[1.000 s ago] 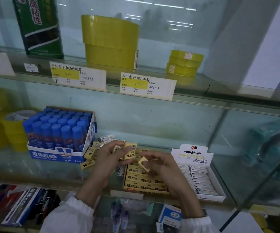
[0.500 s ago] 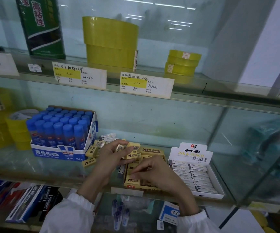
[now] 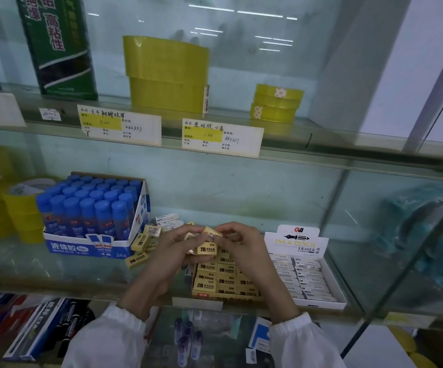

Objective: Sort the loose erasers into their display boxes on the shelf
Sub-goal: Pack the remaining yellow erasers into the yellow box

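**Yellow erasers held just above their own box**

The left hand (image 3: 173, 257) is curled round a small bunch of yellow erasers (image 3: 207, 248), one with its printed face turned to the camera; the right hand (image 3: 244, 251) meets it from the other side and pinches the top eraser (image 3: 211, 233) between thumb and fingertips, so both hands are gripping.

The yellow box (image 3: 225, 284) lies directly under the hands, slightly toward the person; its erasers lie flat in rows, long sides running across the shelf. The pinched eraser sits at an angle to those rows, so it probably needs a turn before it goes down. The right hand is nearer the box's open rows, which the hands partly hide.

The white box (image 3: 333, 301) stands just beside the yellow one on the right, its upright card behind. More loose yellow erasers (image 3: 142, 243) lie to the left against the glue box (image 3: 87, 247), with a few white erasers (image 3: 168, 219) behind them. The shelf edge (image 3: 55, 284) runs close in front of the boxes; room is freest straight down.
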A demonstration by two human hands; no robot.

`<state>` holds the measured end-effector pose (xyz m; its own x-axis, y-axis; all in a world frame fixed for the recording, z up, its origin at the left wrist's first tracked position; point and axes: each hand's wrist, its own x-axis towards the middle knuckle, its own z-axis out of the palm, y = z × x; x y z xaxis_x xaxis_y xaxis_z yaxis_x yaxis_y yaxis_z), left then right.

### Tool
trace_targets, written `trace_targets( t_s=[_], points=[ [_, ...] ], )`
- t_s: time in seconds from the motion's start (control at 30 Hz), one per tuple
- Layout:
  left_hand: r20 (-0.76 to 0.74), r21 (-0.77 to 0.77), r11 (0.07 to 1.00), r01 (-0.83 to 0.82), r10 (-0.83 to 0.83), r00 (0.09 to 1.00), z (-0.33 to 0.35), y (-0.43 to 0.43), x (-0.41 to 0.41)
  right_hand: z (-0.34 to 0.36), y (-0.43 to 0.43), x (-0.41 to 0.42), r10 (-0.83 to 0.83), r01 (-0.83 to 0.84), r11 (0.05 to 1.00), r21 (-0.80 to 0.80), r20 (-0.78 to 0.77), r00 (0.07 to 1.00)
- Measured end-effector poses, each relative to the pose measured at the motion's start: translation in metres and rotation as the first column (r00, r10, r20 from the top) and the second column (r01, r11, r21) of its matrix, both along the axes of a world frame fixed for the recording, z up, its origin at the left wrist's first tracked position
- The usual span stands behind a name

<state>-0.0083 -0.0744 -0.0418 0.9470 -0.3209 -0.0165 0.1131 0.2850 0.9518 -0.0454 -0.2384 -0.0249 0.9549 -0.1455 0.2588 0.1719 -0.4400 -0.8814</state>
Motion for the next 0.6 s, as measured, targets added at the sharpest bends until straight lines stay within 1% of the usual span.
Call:
trace_targets(
  t_s=[0.1,0.17,0.23,0.37,0.5,0.6],
  points=[
    [-0.004,-0.007,1.000,0.026,-0.026,1.000,0.000,0.001,0.000,-0.003,0.000,0.003,-0.014,0.012,0.990,0.141,0.014,1.000],
    [-0.027,-0.051,0.999,0.020,-0.021,0.999,0.000,0.002,0.002,-0.004,-0.003,0.002,-0.045,0.043,0.974,0.222,0.005,0.999],
    [-0.073,-0.109,0.994,-0.022,0.014,0.997,-0.002,0.004,0.006,-0.003,-0.006,-0.002,-0.033,0.032,0.968,0.249,-0.001,0.999],
    [-0.126,-0.157,0.984,-0.087,0.067,0.990,-0.004,0.004,0.011,-0.005,-0.013,-0.009,0.039,-0.035,0.986,0.163,-0.024,0.999],
    [-0.125,-0.175,0.981,-0.088,0.066,0.990,-0.005,0.003,0.011,-0.008,-0.015,-0.014,0.079,-0.075,0.988,0.134,-0.030,0.996],
    [-0.119,-0.167,0.982,-0.091,0.071,0.990,-0.006,0.003,0.012,-0.011,-0.015,-0.017,0.113,-0.111,0.991,0.078,-0.019,0.993]
  ],
)
